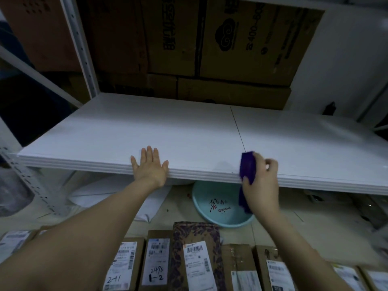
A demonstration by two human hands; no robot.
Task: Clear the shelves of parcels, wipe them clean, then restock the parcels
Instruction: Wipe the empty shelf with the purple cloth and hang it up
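A white shelf board (178, 131) runs across the middle of the view with no parcels on it. My left hand (150, 168) lies flat on its front edge, fingers straight and spread. My right hand (261, 181) grips a purple cloth (247, 166) at the shelf's front edge, just right of the seam between the two boards; the cloth's tail hangs down below the edge. Several cardboard parcels (156, 259) with white shipping labels lie in a row on the floor near me, among them one wrapped in patterned brown paper (195, 234).
A light blue basin (216, 206) stands on the floor under the shelf. Large cardboard boxes (241, 45) fill the back behind the shelf. A perforated white upright (79, 43) rises at the left, and white bags (117, 198) lie beneath the shelf.
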